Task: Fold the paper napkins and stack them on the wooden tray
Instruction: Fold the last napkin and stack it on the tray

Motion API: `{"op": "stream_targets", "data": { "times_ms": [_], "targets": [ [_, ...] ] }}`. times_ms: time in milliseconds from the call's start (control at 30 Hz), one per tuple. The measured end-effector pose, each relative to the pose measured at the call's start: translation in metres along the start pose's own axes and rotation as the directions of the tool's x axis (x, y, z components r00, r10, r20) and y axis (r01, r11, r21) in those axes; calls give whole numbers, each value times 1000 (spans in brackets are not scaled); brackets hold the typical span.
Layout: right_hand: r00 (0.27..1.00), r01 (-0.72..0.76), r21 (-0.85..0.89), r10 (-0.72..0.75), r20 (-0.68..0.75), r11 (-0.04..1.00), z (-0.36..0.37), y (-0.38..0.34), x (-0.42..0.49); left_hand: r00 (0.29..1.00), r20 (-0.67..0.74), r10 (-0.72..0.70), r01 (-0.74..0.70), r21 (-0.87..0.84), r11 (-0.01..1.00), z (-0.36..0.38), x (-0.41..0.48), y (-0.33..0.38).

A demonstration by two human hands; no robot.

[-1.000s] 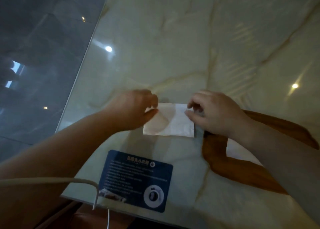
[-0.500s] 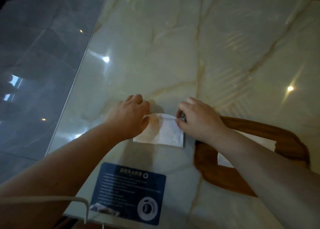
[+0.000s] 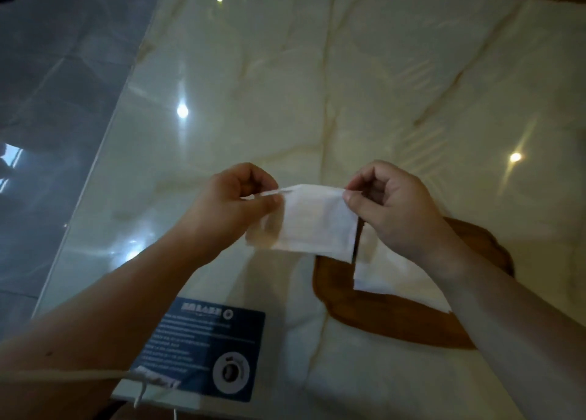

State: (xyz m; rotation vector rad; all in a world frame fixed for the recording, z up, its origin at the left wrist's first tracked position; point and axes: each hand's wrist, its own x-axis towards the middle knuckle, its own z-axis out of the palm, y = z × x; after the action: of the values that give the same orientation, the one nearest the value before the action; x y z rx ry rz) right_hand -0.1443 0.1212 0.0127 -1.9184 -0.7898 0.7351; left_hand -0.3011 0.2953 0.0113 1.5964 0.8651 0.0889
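Both hands pinch the folded napkin (image 3: 312,223) by its top corners, left hand (image 3: 236,202) & right hand (image 3: 385,202), fingers closed on paper, held up off the tabletop (image 3: 317,86) just left of the wooden tray (image 3: 329,302). Keep it taut, edges aligned w/ the napkins on the tray (image 3: 385,275), lower flat, then let go

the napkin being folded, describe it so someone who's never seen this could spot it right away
Start at the pale marble table and find the wooden tray near its front right. Just above the tray's left end, the napkin being folded hangs in the air, pinched at its top corners by the left hand and right hand. Unlike the white napkin lying flat on the tray, this one is lifted.
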Motion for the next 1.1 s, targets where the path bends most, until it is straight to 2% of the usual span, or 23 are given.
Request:
{"op": "stream_targets", "data": {
  "times_ms": [167, 367, 567, 667, 900, 1100],
  "targets": [
    [995, -66, 101, 73, -63, 993, -37, 27, -39, 995, 74, -69, 72, -34, 997, 53, -10, 10],
    [977, -126, 96, 140, -161, 987, -66, 58, -74, 990, 127, -63, 50, 101, 994, 103, -12, 12],
    [969, -149, -8, 144, -200, 989, -78, 80, -88, 991, 127, -36, 1, 263, 965, 132, -9, 14],
    [971, -140, -125, 112, -210, 982, -81, 84, -88, 992, 127, -17, -23, 309, 951, 137, -6, 14],
    [985, -90, -294, 42, -166, 952, -87, 87, -85, 994, 101, 43, -84, 444, 892, 143, 0, 14],
    [990, -55, -361, 3, -143, 931, -83, 98, -81, 994, 78, 74, -103, 499, 861, 144, 0, 6]
  ]
}}
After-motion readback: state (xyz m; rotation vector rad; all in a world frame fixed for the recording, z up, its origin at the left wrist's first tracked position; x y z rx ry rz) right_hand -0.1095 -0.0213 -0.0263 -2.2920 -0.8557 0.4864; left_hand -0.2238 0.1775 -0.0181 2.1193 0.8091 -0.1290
